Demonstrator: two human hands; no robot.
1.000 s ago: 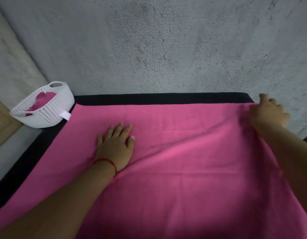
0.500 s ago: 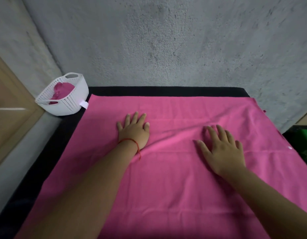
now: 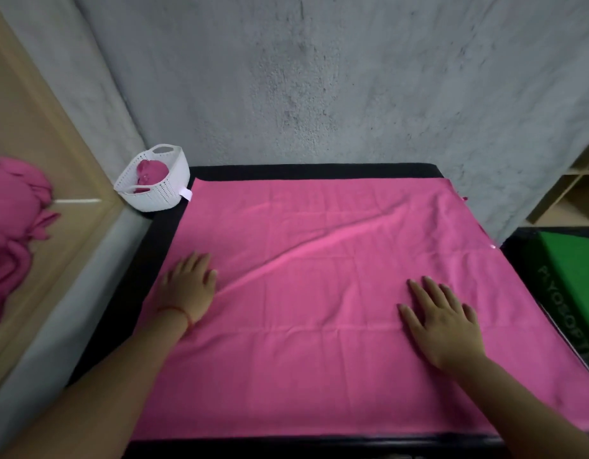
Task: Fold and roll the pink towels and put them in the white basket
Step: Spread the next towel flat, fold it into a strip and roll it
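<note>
A large pink towel (image 3: 319, 246) lies spread flat over a black table (image 3: 313, 168), with a long diagonal wrinkle running from its left side up to the right. My left hand (image 3: 190, 286) presses flat on the towel near its left edge, fingers straight. On the towel's right part my right hand (image 3: 442, 316) lies flat with its fingers spread. A white perforated basket (image 3: 160, 193) stands at the table's far left corner, and a rolled pink towel (image 3: 151, 170) sits inside it.
A heap of more pink towels (image 3: 11, 226) lies on a wooden surface at the far left. A grey concrete wall (image 3: 319, 77) rises behind the table. A green mat (image 3: 574, 270) lies to the right, below wooden shelves (image 3: 581, 193).
My right hand left the towel's far right corner and came down flat on the towel. Both hands slid nearer and outward, my left hand to the left edge. The view pulled back.
</note>
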